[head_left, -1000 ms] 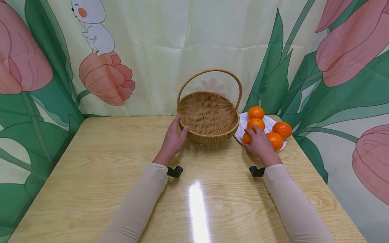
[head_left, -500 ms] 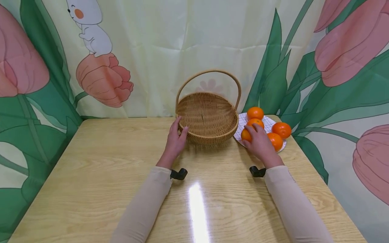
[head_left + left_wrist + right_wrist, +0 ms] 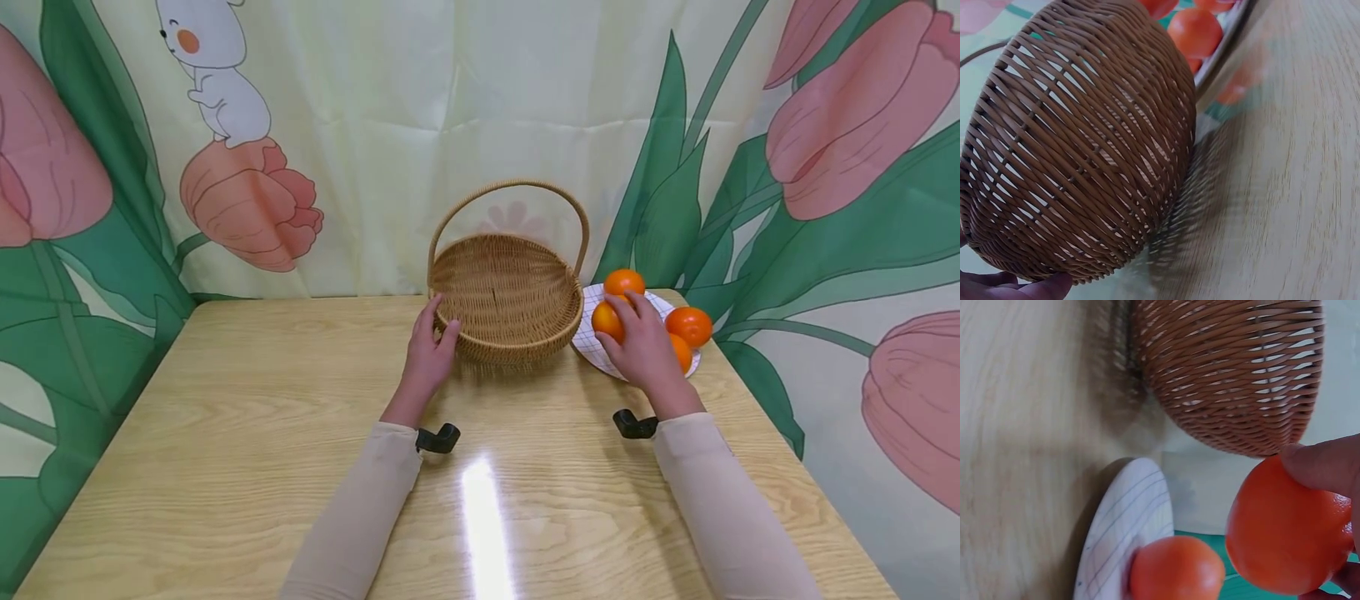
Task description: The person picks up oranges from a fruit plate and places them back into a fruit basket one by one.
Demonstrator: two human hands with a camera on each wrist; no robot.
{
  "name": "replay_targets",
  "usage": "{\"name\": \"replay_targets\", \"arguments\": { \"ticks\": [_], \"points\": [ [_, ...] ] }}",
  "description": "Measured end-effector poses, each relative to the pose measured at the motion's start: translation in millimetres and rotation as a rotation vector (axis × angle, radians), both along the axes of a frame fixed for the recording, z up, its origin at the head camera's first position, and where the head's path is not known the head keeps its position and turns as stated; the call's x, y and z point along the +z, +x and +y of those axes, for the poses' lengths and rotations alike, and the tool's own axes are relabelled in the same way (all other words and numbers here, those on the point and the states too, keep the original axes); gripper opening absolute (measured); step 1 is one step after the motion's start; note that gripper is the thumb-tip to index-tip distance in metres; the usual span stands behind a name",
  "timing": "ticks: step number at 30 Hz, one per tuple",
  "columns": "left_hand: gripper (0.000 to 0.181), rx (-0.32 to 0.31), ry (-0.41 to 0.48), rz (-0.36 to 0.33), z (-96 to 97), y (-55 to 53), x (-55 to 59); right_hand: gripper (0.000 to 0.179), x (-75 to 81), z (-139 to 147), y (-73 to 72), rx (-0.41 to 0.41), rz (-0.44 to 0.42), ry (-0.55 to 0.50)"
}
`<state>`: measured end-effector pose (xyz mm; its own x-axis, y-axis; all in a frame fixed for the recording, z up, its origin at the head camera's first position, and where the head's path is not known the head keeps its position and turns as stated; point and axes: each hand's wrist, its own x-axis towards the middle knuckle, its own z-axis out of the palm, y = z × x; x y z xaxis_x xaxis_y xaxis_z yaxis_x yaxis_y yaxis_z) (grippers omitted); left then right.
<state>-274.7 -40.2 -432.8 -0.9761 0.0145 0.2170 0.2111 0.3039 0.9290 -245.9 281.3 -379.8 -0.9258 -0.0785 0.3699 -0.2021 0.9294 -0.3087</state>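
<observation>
In the head view, my left hand point(image 3: 427, 360) holds the left side of a round wicker basket point(image 3: 519, 354) with a tall arched handle, thumb toward the front and fingers at the rim. The left wrist view shows its woven wall point(image 3: 1085, 144) with fingertips at the bottom edge. My right hand point(image 3: 647, 350) grips an orange point(image 3: 608, 321) between thumb and fingers. The right wrist view has this orange point(image 3: 1285, 531) raised off the plate point(image 3: 1125, 519), close to the basket in that view. Nothing shows inside the basket.
The checked white plate point(image 3: 596, 352) stands right of the basket, bearing several more oranges, one at the back point(image 3: 624, 282) and one at the right point(image 3: 689, 326). My right hand partly hides others. A printed curtain point(image 3: 375, 167) hangs behind the wooden table point(image 3: 262, 417).
My right hand has lifted the orange up from the plate's front left. My left hand stays at the basket's side, and the head view has shifted slightly.
</observation>
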Motion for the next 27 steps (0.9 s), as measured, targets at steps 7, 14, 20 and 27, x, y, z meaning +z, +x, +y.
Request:
{"name": "replay_targets", "arguments": {
  "ticks": [7, 14, 20, 27],
  "points": [
    [0.057, -0.01, 0.007, 0.0, -1.4, 1.7, -1.9, 0.059, 7.8, -7.3, 1.5, 0.012, 0.087, -0.037],
    [0.057, -0.013, 0.013, 0.009, 0.5, 0.5, -1.0, 0.058, 16.4, -14.3, 0.0, 0.053, 0.226, -0.065],
    [0.057, -0.025, 0.023, -0.002, 0.5, 3.0, -0.1, 0.057, 23.1, -25.9, 2.1, 0.071, 0.25, -0.101],
    [0.058, -0.018, 0.025, 0.014, -0.2, 4.7, 0.3, 0.058, 26.0, -43.5, 1.6, 0.113, 0.264, -0.122]
  ]
}}
